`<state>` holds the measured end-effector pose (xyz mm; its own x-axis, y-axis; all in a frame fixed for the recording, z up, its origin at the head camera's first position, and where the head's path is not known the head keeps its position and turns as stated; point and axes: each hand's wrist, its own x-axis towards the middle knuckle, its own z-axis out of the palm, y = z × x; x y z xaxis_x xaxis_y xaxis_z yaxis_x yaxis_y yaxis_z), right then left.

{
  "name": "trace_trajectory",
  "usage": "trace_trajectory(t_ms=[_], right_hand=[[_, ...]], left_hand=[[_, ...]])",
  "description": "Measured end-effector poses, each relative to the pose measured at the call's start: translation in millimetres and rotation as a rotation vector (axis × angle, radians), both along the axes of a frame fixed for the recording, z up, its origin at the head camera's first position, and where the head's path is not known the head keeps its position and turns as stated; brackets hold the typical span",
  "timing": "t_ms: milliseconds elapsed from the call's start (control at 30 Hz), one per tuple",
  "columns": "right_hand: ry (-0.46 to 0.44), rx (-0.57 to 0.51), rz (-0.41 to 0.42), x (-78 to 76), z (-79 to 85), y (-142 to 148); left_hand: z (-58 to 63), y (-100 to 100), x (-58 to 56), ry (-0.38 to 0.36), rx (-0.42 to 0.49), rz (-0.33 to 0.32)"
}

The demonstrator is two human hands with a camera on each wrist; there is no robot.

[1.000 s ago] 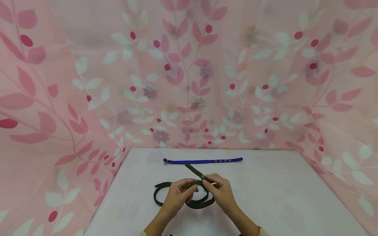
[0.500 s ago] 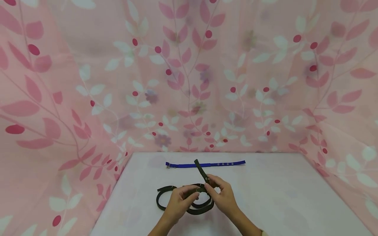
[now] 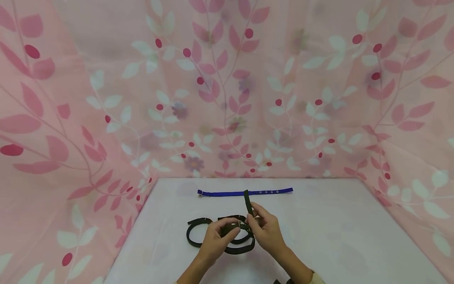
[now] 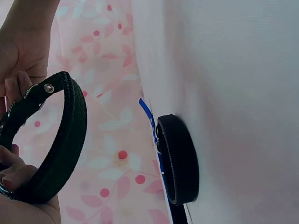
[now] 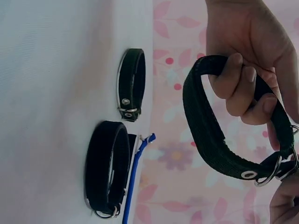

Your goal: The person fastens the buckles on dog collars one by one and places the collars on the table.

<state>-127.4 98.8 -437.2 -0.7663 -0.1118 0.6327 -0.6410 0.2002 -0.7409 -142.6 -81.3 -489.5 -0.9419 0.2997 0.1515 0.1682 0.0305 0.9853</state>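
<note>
My head feed shows a pink floral cloth (image 3: 227, 98) across the back and both sides, and beneath it I see one white tabletop (image 3: 319, 236). Two hands work over the near middle of it. I make out the left hand (image 3: 214, 236) with its fingers curled round the band of the held collar (image 5: 208, 135), and the right hand (image 3: 267, 228) pinching that same collar where its free end (image 3: 247, 201) sticks up.

I count four collars: one blue, three dark green. The blue collar (image 3: 227, 193) lies stretched out along the far part of the tabletop, and from my head camera the free end crosses in front of it. The held collar forms a loop, raised off the tabletop between the two hands. Below and beyond it, two green collars rest in loops: the left one (image 5: 127, 81) and the middle one (image 5: 99, 163), apart from each other.

Among the small fittings, I count four eyelets on the blue collar, and one eyelet (image 5: 249, 175) beside a metal ring (image 5: 272, 179) on the held collar.
</note>
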Motion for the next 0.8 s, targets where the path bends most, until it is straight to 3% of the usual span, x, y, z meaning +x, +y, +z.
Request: trace_trajectory(t_ms=[133, 300, 500, 667, 800], right_hand=[[-0.065, -0.011, -0.032, 0.2, -3.5, 1.2], [-0.162, -0.037, -0.007, 4.0, -4.8, 0.2], [-0.143, -0.066, 0.054, 4.8, -2.1, -0.4], [-0.090, -0.056, 0.036, 1.3, -3.0, 0.4], [-0.113, -0.063, 0.021, -0.5, -4.3, 2.1]], left_hand=[[-3.8, 1.1, 0.4, 0.003, 0.010, 0.000], [-7.7, 1.3, 5.1, -0.007, 0.028, 0.053], [-9.4, 2.2, 6.2, 0.064, 0.000, 0.075], [-9.8, 3.4, 3.4, 0.114, -0.004, 0.066], [-8.4, 3.3, 3.6, 0.113, 0.020, 0.112]])
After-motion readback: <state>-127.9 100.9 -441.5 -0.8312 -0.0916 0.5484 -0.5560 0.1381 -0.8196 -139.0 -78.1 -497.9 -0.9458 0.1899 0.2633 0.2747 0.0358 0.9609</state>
